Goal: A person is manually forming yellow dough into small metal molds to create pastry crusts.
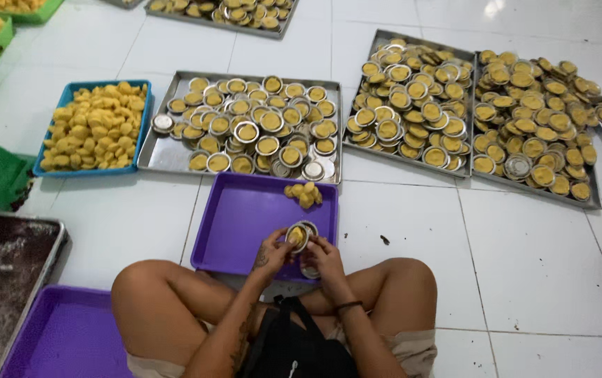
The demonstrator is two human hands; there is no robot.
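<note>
I sit cross-legged on a white tiled floor. My left hand (271, 253) and my right hand (324, 256) together hold a small round metal tin (299, 234) with yellow dough in it, over the near edge of a purple tray (241, 220). A second small tin (309, 271) shows just under my right hand. A few yellow dough pieces (303, 194) lie at the tray's far right corner.
A steel tray of filled tins (164, 155) lies beyond the purple one, with two more steel trays (357, 150) (591, 199) to the right. A blue tray of dough pieces (70, 170) is at left, another purple tray (63, 336) and a dark floured tray (7, 259) near my left knee.
</note>
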